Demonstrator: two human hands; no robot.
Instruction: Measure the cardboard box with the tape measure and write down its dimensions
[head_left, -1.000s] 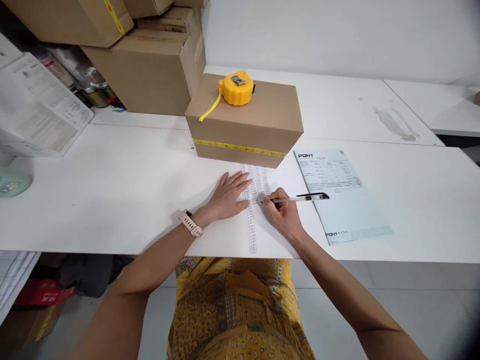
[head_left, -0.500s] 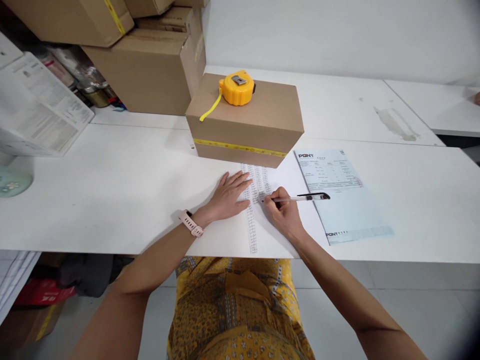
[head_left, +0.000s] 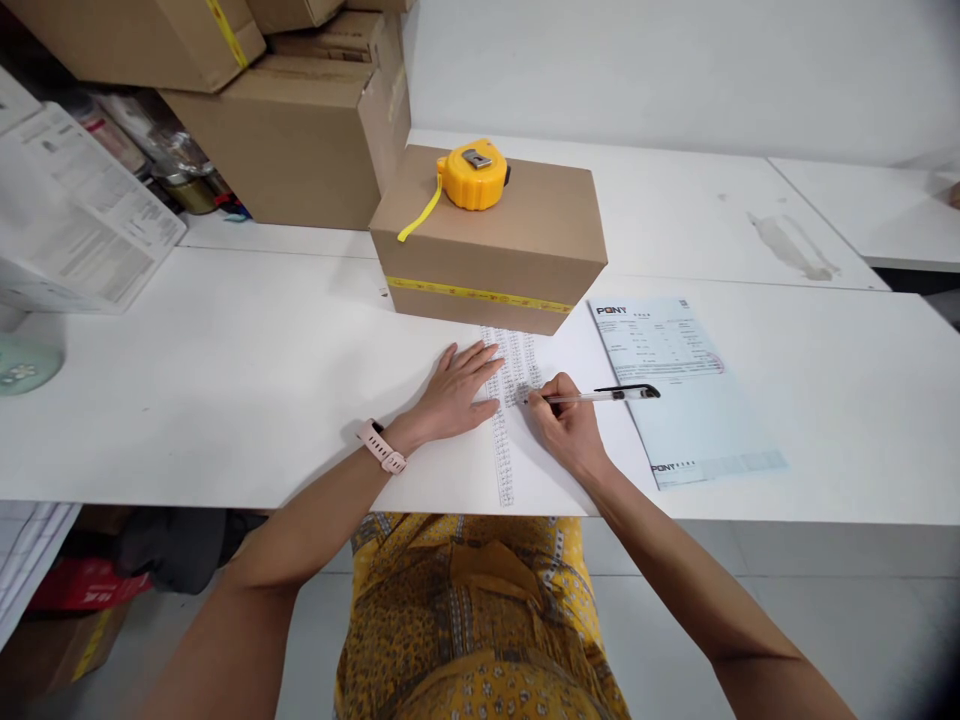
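Note:
My left hand (head_left: 455, 393) lies flat with fingers spread on the left side of a white sheet of paper (head_left: 540, 470), which carries columns of small handwriting. A pink watch band circles that wrist. In my right hand (head_left: 568, 425) is a pen (head_left: 607, 395) with a clear barrel and black cap end, its tip down at the writing. The sheet's far edge meets the base of a cardboard box (head_left: 487, 265) with yellow tape. On top of the box rests an orange tape measure (head_left: 472, 175), a bit of its yellow blade pulled out.
Right of my right hand lies a pale blue printed form (head_left: 697, 420). Larger cardboard boxes (head_left: 292, 150) are stacked at the back left. A white printed carton (head_left: 90, 210) and a green lidded object (head_left: 28, 362) stand at the left. The white table's front edge (head_left: 187, 502) runs before me.
Almost nothing differs. The pen tip stays at about the same spot in the writing, and my left hand keeps its place. The view has shifted very slightly.

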